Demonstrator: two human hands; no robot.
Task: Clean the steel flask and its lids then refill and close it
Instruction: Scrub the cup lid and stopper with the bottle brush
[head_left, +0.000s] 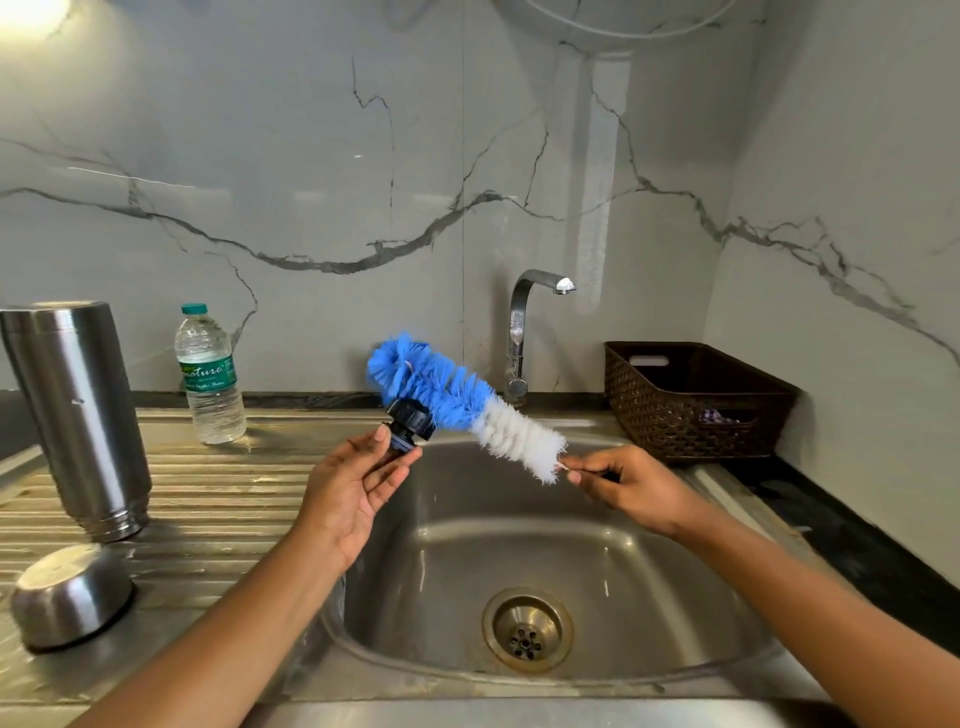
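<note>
Over the sink (649, 571), toward the basin's back-left corner: left hand (353, 483) pinches the black inner lid (408, 423) between thumb and fingertips, other fingers loosely spread. The bottle brush (462, 405) has its long axis slanting from upper left down to the right hand (623, 483), which pinches the thin handle, fingers curled. Blue bristles lie against the lid, seemingly touching. Steel flask (78, 410) stands mouth-down at the drainboard's (223, 493) left edge, steel cup lid (70, 592) inverted near the front-left corner. Likely step: scrubbing the inner lid.
</note>
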